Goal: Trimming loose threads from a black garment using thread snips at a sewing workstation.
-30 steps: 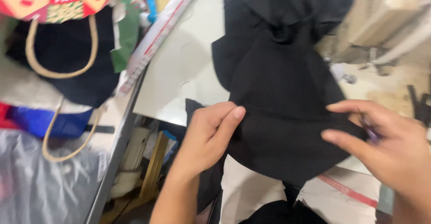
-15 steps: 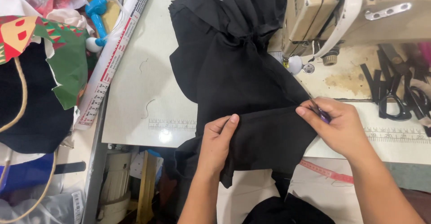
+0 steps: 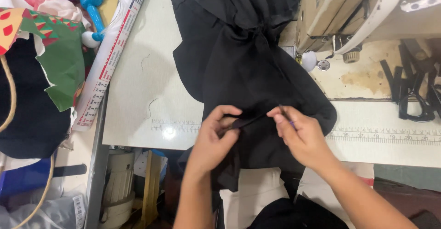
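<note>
A black garment point(image 3: 248, 68) lies on the pale worktop point(image 3: 147, 86) with its long axis running from the far edge toward the near edge, bunched and gathered at the far end beside the cream sewing machine point(image 3: 340, 13) and spreading wider toward the person, where its lower part hangs over the worktop's near edge. Both hands meet at the near part of the cloth, just apart from each other. The left hand point(image 3: 212, 142) comes up from below with the wrist straight, its fingers curled and thumb and forefinger pinching a narrow fold of the black fabric. The right hand point(image 3: 301, 135) reaches in from the near right, forearm angled toward the left, its fingers pressed together and pinching the other end of the same fold, so a short strip of cloth stretches roughly left to right between them; a thin dark tool shows at its fingertips, too small to identify. On the left, a long printed roll point(image 3: 110, 57) lies along the worktop's edge, and dark scissors point(image 3: 415, 98) rest at the far right.
</note>
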